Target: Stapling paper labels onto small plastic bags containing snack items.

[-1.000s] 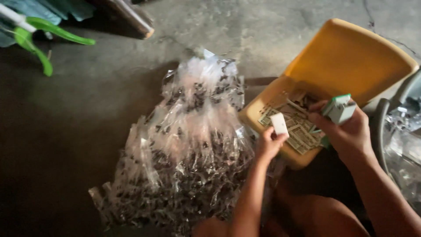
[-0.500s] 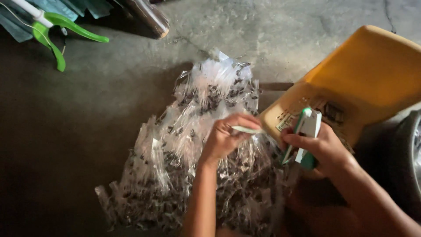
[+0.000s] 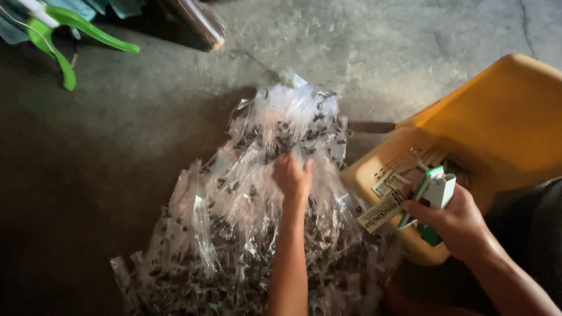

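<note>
A heap of clear plastic packets (image 3: 257,216) holding small dark bits lies on the concrete floor (image 3: 117,152). The left hand (image 3: 293,175) rests on its upper middle, fingers loosely curled onto the plastic. The right hand (image 3: 456,222) grips a green-and-white stapler (image 3: 433,196) beside the yellow chair (image 3: 503,129), where paper labels (image 3: 383,205) lie.

Support: bare grey concrete floor (image 3: 146,146), cracked at upper right of frame. Lying on it: heap of clear plastic packets (image 3: 234,234) w/ dark contents, centre to bottom; yellow plastic chair (image 3: 503,117) at right; green plastic item (image 3: 70,35) upper left; dark roll (image 3: 199,20) top centre
</note>
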